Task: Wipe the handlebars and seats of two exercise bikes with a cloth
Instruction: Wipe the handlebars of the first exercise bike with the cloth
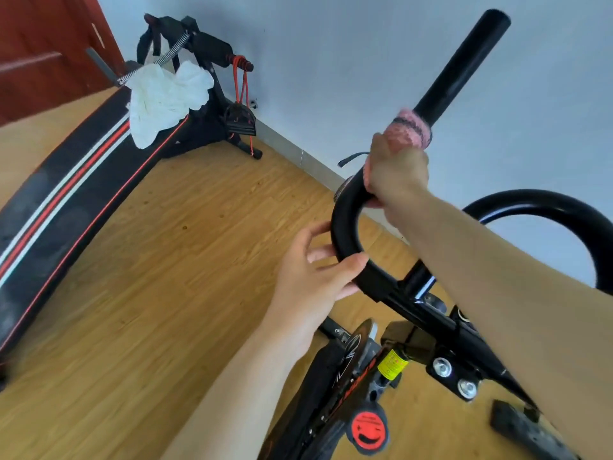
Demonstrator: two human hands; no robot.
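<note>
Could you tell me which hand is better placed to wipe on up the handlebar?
Right hand: it grips the pink cloth around the handlebar; the left hand only steadies the lower bend.

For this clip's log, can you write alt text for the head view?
A person's right hand wraps a pink cloth around the black handlebar of an exercise bike, while the left hand grips the bar's curved loop below. Behind, on the wooden floor, a sit-up bench carries crumpled white material.
</note>
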